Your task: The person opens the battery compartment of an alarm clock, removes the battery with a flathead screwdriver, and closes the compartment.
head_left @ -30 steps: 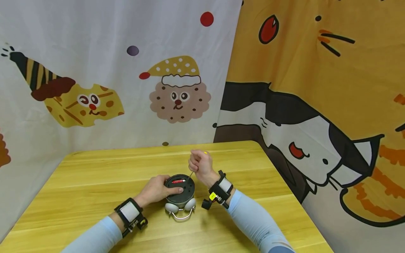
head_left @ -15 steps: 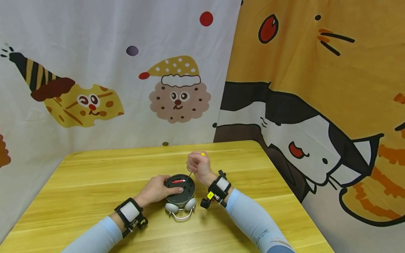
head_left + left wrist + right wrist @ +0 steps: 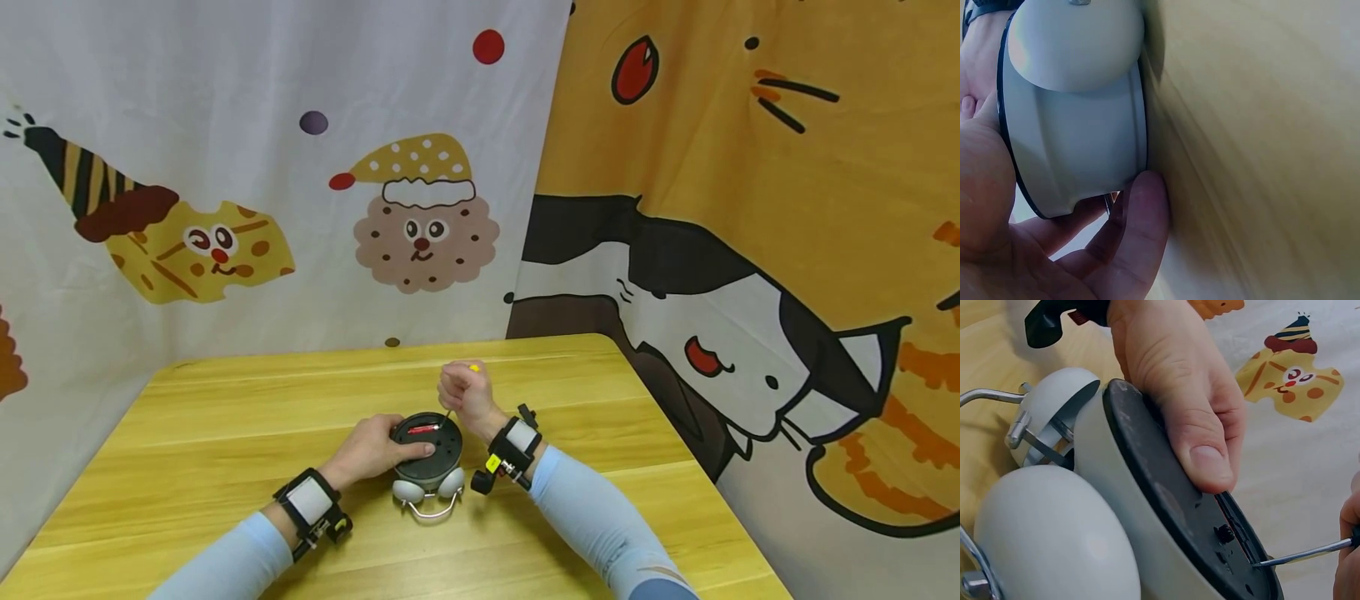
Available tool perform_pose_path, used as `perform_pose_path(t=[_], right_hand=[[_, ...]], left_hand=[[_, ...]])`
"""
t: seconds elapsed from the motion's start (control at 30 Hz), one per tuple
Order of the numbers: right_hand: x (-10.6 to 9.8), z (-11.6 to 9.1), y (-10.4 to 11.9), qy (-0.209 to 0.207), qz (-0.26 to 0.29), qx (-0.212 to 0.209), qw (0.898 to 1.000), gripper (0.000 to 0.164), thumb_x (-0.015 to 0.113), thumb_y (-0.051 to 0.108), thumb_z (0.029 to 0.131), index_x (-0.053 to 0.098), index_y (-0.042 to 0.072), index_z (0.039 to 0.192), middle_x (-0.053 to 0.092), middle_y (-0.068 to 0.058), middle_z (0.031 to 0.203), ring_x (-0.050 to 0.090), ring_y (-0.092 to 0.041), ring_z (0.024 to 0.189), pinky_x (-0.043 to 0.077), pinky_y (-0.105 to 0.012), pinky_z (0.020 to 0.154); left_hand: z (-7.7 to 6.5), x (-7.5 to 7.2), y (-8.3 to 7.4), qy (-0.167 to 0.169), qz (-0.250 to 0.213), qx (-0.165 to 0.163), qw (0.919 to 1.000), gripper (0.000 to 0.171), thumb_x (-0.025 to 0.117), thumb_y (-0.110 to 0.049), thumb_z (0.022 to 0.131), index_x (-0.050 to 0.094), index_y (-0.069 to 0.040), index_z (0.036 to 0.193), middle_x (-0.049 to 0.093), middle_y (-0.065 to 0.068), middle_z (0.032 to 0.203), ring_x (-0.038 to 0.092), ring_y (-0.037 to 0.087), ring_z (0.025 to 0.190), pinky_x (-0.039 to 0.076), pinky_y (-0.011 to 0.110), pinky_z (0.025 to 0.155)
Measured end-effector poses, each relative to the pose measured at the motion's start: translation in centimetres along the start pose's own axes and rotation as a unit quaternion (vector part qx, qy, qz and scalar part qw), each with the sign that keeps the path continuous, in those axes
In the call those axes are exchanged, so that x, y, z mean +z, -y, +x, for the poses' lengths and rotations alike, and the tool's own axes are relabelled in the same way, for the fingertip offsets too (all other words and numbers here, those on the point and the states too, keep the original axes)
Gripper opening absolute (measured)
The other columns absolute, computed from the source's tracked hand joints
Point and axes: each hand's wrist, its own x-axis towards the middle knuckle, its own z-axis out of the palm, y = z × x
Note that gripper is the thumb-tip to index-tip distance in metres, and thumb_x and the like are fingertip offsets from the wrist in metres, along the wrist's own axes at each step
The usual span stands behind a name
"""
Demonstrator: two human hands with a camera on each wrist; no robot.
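Observation:
A twin-bell alarm clock (image 3: 444, 460) lies with its black back up, its bells and handle toward me. My left hand (image 3: 366, 452) grips its left side, the thumb across the back and the fingers (image 3: 1147, 219) around the pale casing in the left wrist view. A red battery (image 3: 423, 429) sits in the slot in the back. My right hand (image 3: 468, 398) holds a screwdriver (image 3: 1304, 555) in curled fingers, a yellow spot showing at the top of the fist. In the right wrist view the screwdriver's tip meets the end of the slot.
The clock rests on a yellow wood-grain table (image 3: 247, 408). Behind it hangs a pale curtain (image 3: 247, 83) with cartoon prints, and an orange cartoon curtain (image 3: 712, 167) stands at the right. Both wrists wear black camera mounts (image 3: 307, 504).
My right hand has shifted slightly left and down with the screwdriver, closer to the clock. The left hand and the clock have stayed in place.

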Motion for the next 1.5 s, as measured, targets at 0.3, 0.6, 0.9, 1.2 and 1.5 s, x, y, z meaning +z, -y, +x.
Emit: perform_pose_path(t=[0.3, 0.6, 0.9, 1.2, 1.5], right_hand=[[0.1, 0.1, -0.5, -0.006, -0.01, -0.002, 1.0, 0.052, 0.047, 0.015, 0.105, 0.025, 0.013, 0.058, 0.031, 0.013, 0.051, 0.027, -0.009, 0.044, 0.027, -0.024, 0.046], [0.6, 0.3, -0.7, -0.012, -0.024, -0.008, 1.0, 0.052, 0.05, 0.015, 0.105, 0.026, 0.008, 0.059, 0.032, 0.014, 0.051, 0.026, -0.011, 0.043, 0.025, -0.026, 0.046], [0.8, 0.1, -1.0, -0.021, -0.03, -0.006, 0.999, 0.055, 0.049, 0.018, 0.106, 0.027, 0.014, 0.057, 0.032, 0.016, 0.051, 0.028, -0.008, 0.043, 0.026, -0.025, 0.047], [0.2, 0.0, -1.2, -0.053, 0.043, -0.009, 0.998, 0.054, 0.038, 0.015, 0.111, 0.021, 0.014, 0.06, 0.03, 0.015, 0.049, 0.025, -0.007, 0.043, 0.025, -0.024, 0.046], [-1.2, 0.0, -1.7, -0.126, 0.173, 0.056, 0.975, 0.057, 0.037, 0.025, 0.112, 0.027, 0.026, 0.056, 0.034, 0.017, 0.046, 0.032, -0.001, 0.04, 0.028, -0.02, 0.047]], left_hand=[[0.3, 0.0, 0.0, -0.002, 0.0, 0.001, 1.0, 0.049, 0.096, -0.056, 0.085, 0.075, -0.013, 0.095, 0.067, 0.0, 0.079, 0.058, 0.016, 0.072, 0.042, 0.03, 0.063], [0.8, 0.0, 0.4, -0.003, 0.0, 0.008, 1.0, 0.05, 0.096, -0.055, 0.086, 0.076, -0.011, 0.099, 0.068, 0.001, 0.082, 0.058, 0.016, 0.074, 0.043, 0.03, 0.064], [0.7, -0.1, 0.4, 0.0, 0.003, 0.004, 1.0, 0.05, 0.096, -0.054, 0.086, 0.076, -0.01, 0.1, 0.068, 0.001, 0.083, 0.058, 0.016, 0.074, 0.043, 0.03, 0.064], [0.6, -0.4, 0.1, 0.001, 0.005, 0.009, 0.9999, 0.049, 0.096, -0.053, 0.086, 0.076, -0.01, 0.098, 0.067, 0.0, 0.081, 0.058, 0.016, 0.073, 0.042, 0.029, 0.063], [0.7, -0.4, -0.1, 0.005, 0.005, 0.009, 0.9999, 0.052, 0.095, -0.054, 0.086, 0.077, -0.009, 0.105, 0.071, 0.001, 0.085, 0.06, 0.016, 0.076, 0.044, 0.029, 0.065]])
